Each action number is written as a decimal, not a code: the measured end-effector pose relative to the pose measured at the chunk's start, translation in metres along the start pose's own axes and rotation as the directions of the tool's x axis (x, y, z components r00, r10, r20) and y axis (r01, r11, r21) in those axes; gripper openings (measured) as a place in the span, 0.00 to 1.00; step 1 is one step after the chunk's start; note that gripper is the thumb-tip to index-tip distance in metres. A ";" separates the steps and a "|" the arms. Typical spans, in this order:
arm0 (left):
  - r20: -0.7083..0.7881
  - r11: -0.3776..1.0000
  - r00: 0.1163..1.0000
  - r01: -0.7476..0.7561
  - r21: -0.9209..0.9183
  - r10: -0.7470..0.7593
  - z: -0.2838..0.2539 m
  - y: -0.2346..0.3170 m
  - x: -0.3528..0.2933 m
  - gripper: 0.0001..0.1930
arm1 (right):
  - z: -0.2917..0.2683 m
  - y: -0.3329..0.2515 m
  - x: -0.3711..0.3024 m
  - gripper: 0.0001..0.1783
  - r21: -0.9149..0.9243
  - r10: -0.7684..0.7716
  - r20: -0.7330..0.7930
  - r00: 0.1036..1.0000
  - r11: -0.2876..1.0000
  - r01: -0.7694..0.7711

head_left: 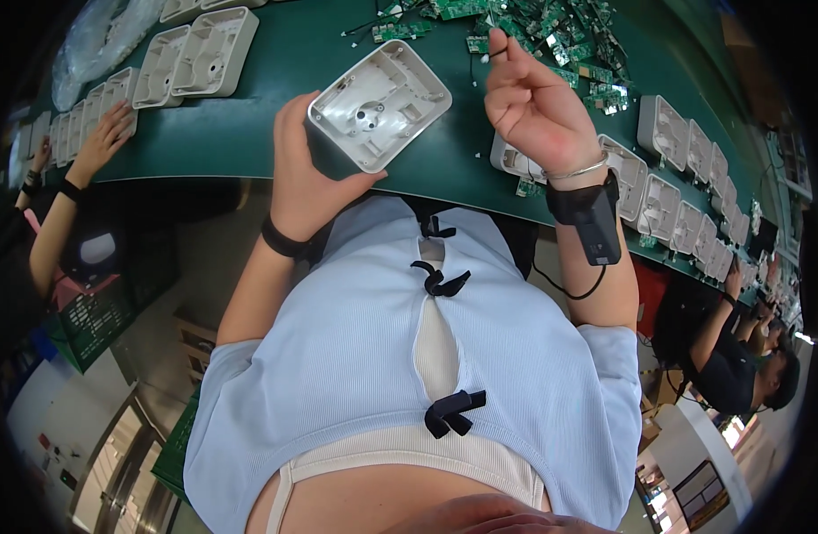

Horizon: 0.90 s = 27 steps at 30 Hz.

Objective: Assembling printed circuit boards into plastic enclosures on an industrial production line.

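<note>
My left hand (304,167) grips a white plastic housing (400,87) by its left side and near corner, tilted over the near edge of the table. The housing's open side faces up and shows inner walls, small posts and a round hole pattern in its floor. To the right, my right hand (540,111) is raised with its fingertips pinched together on a thin black wire (499,52) with a small pale end. Whether the wire joins a board cannot be made out. Just beyond that hand lies a heap of green circuit boards (573,44).
Rows of similar white housings (215,53) stand at the left, with more housings (662,203) at the right. A clear plastic bag (97,49) lies far left on the green table (222,133). Another person's hand (102,138) touches housings at left; a person (738,356) sits at right.
</note>
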State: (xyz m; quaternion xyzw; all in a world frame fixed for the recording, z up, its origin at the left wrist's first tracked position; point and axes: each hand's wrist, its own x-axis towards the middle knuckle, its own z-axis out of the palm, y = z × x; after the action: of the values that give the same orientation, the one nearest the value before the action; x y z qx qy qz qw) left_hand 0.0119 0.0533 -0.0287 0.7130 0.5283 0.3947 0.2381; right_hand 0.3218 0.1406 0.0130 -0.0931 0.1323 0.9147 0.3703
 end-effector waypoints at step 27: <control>0.017 0.984 0.999 -0.024 -0.174 0.027 0.007 0.017 0.005 0.58 | -0.038 0.099 0.035 0.06 -0.793 -0.486 0.516 0.705 -0.583 0.178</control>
State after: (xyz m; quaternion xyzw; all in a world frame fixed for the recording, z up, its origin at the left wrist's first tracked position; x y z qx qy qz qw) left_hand 0.0275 0.0527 -0.0182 0.7001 0.4803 0.4353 0.2995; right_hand 0.2301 0.0830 -0.0148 -0.4773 -0.6793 0.3690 0.4178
